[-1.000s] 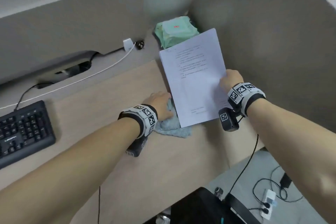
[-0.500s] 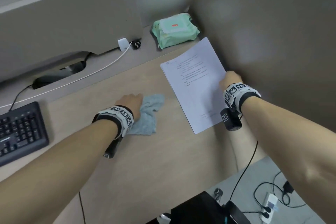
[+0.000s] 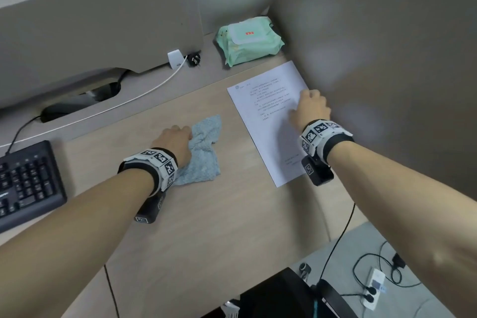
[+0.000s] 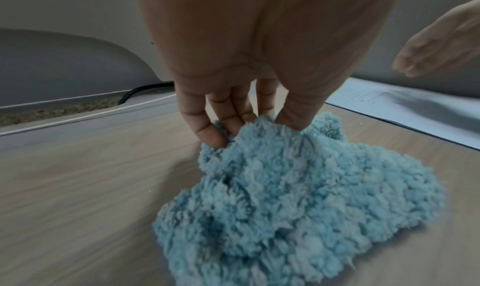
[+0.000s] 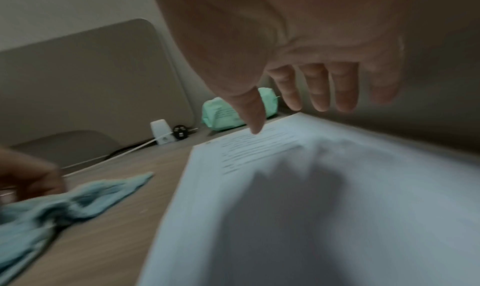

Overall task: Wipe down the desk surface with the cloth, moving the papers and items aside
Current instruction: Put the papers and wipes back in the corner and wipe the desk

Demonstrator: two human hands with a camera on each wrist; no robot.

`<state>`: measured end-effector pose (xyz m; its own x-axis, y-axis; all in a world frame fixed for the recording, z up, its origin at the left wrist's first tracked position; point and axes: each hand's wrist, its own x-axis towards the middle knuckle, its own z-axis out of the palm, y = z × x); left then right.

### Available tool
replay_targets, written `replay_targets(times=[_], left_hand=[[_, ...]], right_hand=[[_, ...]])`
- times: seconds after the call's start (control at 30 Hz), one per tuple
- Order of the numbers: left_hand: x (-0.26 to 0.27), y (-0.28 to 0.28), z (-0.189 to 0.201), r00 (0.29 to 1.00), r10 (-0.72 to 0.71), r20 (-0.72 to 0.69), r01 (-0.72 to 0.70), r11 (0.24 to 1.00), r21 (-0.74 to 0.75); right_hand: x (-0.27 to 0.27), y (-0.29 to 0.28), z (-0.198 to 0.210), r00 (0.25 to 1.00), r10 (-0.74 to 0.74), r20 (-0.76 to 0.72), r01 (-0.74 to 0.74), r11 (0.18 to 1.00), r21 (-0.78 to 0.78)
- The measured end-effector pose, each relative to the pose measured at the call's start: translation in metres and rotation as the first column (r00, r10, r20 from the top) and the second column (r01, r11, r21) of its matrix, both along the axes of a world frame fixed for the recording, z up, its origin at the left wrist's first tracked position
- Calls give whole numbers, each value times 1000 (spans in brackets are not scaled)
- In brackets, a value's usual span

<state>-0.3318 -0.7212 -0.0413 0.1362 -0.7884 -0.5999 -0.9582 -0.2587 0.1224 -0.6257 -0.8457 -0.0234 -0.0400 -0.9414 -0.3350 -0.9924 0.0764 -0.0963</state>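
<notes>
A fluffy light-blue cloth (image 3: 204,152) lies crumpled on the wooden desk (image 3: 206,227), left of a printed white paper sheet (image 3: 265,121). My left hand (image 3: 175,139) sits on the cloth's left side. In the left wrist view its fingers (image 4: 207,134) and thumb dig into the cloth (image 4: 285,198) and pinch it. The paper lies flat along the right partition. My right hand (image 3: 309,106) is over its upper right part. In the right wrist view this hand (image 5: 298,105) has straight, spread fingers just above the paper (image 5: 311,187) and holds nothing.
A green wet-wipe pack (image 3: 249,42) lies in the back corner. A white charger (image 3: 175,58) with its cable stands by the back panel. A black keyboard (image 3: 25,183) is at the far left. A grey partition (image 3: 387,59) walls the right side. A power strip (image 3: 374,289) lies on the floor.
The paper, held up tilted a second ago, now lies flat by the right partition, and my right hand has let go of it. My left hand has dragged the cloth to the left.
</notes>
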Motion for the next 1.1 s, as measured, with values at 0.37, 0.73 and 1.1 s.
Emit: replay_targets(times=[0.37, 0.73, 1.1], left_hand=[[3, 10, -2, 999, -23, -28, 21, 998, -57], [8, 14, -3, 996, -23, -82, 13, 993, -114], [10, 14, -2, 995, -33, -98, 23, 994, -109]], right_hand=[[66, 54, -34, 944, 323, -70, -321, 946, 42], [62, 51, -35, 957, 273, -97, -267, 961, 74], [72, 50, -35, 938, 328, -114, -314, 941, 130]])
